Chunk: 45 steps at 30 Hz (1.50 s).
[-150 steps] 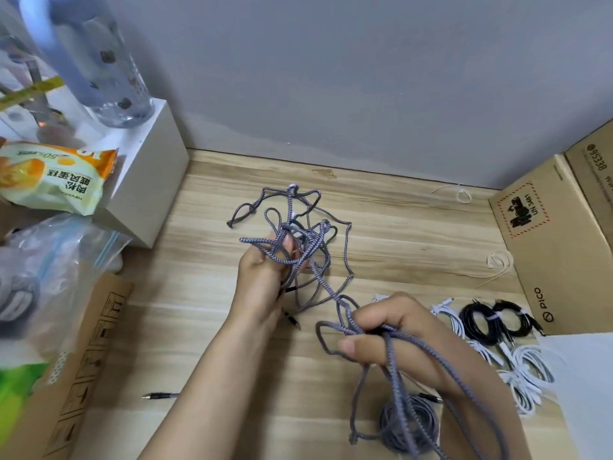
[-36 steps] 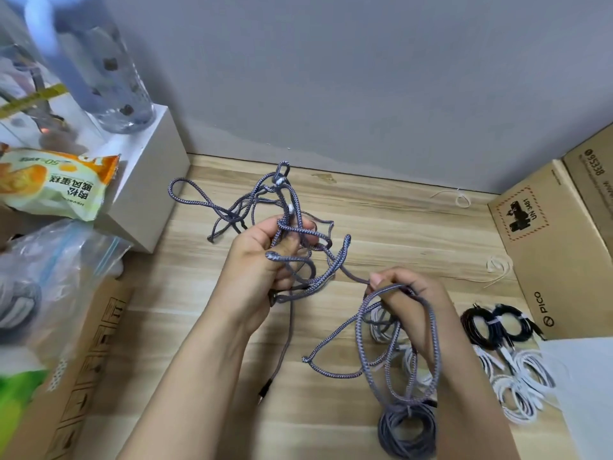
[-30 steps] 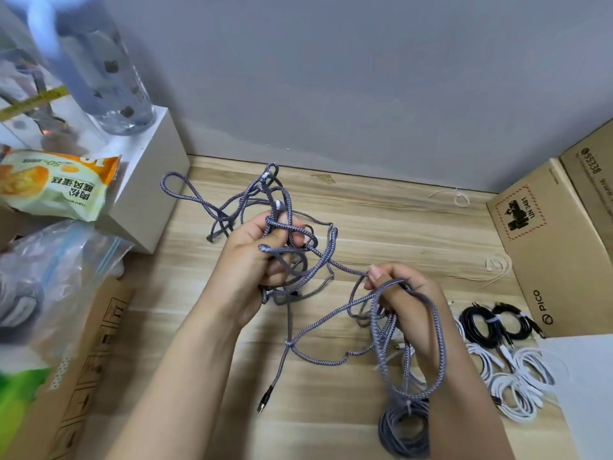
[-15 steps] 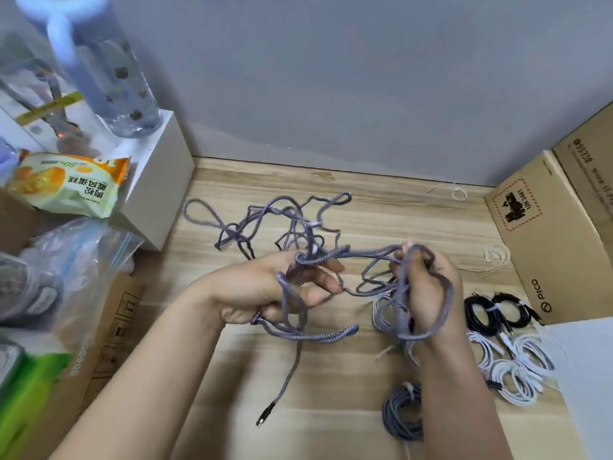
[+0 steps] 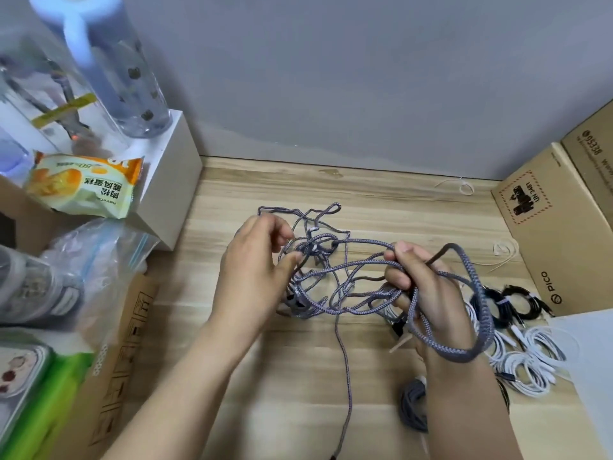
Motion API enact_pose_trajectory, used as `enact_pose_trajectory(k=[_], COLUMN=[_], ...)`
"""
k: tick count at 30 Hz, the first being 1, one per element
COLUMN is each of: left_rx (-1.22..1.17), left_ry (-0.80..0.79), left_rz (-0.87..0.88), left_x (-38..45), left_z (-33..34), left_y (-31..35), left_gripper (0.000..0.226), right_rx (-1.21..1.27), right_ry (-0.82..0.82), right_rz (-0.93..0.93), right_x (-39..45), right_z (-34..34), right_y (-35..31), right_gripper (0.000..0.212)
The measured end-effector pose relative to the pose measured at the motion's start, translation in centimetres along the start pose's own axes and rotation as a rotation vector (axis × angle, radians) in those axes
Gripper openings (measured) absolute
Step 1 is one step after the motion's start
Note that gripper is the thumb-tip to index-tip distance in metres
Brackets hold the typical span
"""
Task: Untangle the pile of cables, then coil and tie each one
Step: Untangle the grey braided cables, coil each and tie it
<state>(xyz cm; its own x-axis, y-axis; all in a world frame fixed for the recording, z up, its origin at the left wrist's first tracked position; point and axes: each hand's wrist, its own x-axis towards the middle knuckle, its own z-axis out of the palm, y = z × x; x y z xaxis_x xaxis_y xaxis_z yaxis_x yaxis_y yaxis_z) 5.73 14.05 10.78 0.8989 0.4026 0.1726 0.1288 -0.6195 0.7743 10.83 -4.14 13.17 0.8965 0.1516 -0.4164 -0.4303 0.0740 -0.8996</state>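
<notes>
A tangle of grey braided cable (image 5: 326, 277) hangs between both hands above the wooden table (image 5: 265, 376). My left hand (image 5: 255, 270) pinches strands at the tangle's left side, fingers curled. My right hand (image 5: 428, 287) grips several loops of the same cable, and one big loop (image 5: 477, 307) is draped round its back and wrist. One loose end (image 5: 345, 376) trails down toward the near table edge. A coiled grey cable (image 5: 413, 408) lies beside my right forearm. Coiled white cables (image 5: 527, 360) and coiled black cables (image 5: 510, 300) lie to the right.
Cardboard boxes (image 5: 557, 234) stand at the right. A white box (image 5: 166, 180) at the left carries a clear bottle (image 5: 122, 71) and a snack packet (image 5: 83, 184). A plastic bag (image 5: 93, 260) and flat cardboard (image 5: 116, 360) lie lower left. White twist ties (image 5: 464, 187) lie near the wall.
My left hand rose and moved back into the tangle's left side. My right hand pulled its loops rightward, and the wide loop slid down round its wrist.
</notes>
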Motion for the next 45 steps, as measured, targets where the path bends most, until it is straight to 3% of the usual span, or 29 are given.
enact_pose_trajectory(k=[3, 8, 12, 15, 17, 19, 21, 26, 31, 34, 38, 45], left_rx=[-0.063, -0.138, -0.640, -0.695, -0.628, -0.542, -0.392, 0.278, 0.652, 0.710, 0.696, 0.447], left_ry=[-0.075, -0.233, -0.363, -0.411, -0.451, -0.498, -0.535, -0.493, -0.450, -0.459, -0.440, -0.440], left_rz=[-0.071, -0.405, -0.772, -0.804, -0.787, -0.730, -0.626, -0.226, 0.021, 0.063, 0.058, 0.131], left_x=[-1.3, -0.5, 0.4, 0.6, 0.8, 1.2, 1.6, 1.8, 1.0, 0.6, 0.8, 1.1], left_z=[0.3, 2.2, 2.4, 2.8, 2.9, 2.8, 2.5, 1.8, 1.3, 1.1, 0.5, -0.2], left_y=[1.8, 0.4, -0.4, -1.1, -1.4, -1.6, -1.7, -0.8, 1.7, 2.9, 2.9, 2.3], left_gripper=[0.008, 0.032, 0.039, 0.038, 0.032, 0.033, 0.042, 0.029, 0.020, 0.017, 0.014, 0.028], right_rx=[-0.063, -0.101, -0.178, -0.375, -0.457, -0.506, -0.537, -0.726, -0.945, -0.985, -0.787, -0.749], right_ry=[-0.047, -0.127, -0.263, -0.408, -0.507, -0.504, -0.429, -0.293, -0.121, -0.131, -0.185, -0.126], right_rz=[-0.002, -0.020, -0.046, -0.083, -0.109, -0.109, -0.100, -0.102, -0.229, -0.248, -0.246, -0.262], right_x=[-0.4, -1.0, -1.6, -1.5, -1.5, -1.5, -1.2, -0.5, 0.1, 0.4, 0.4, 0.8], right_z=[0.9, 1.9, 1.9, 1.6, 1.5, 1.2, 0.9, 0.5, 2.0, 3.1, 3.6, 3.7], right_y=[0.0, 0.1, 0.2, 0.5, 0.7, 0.9, 1.1, 2.2, 2.8, 2.9, 4.0, 4.1], right_gripper=[0.027, 0.012, 0.012, 0.018, 0.017, 0.015, 0.013, 0.031, 0.041, 0.041, 0.035, 0.016])
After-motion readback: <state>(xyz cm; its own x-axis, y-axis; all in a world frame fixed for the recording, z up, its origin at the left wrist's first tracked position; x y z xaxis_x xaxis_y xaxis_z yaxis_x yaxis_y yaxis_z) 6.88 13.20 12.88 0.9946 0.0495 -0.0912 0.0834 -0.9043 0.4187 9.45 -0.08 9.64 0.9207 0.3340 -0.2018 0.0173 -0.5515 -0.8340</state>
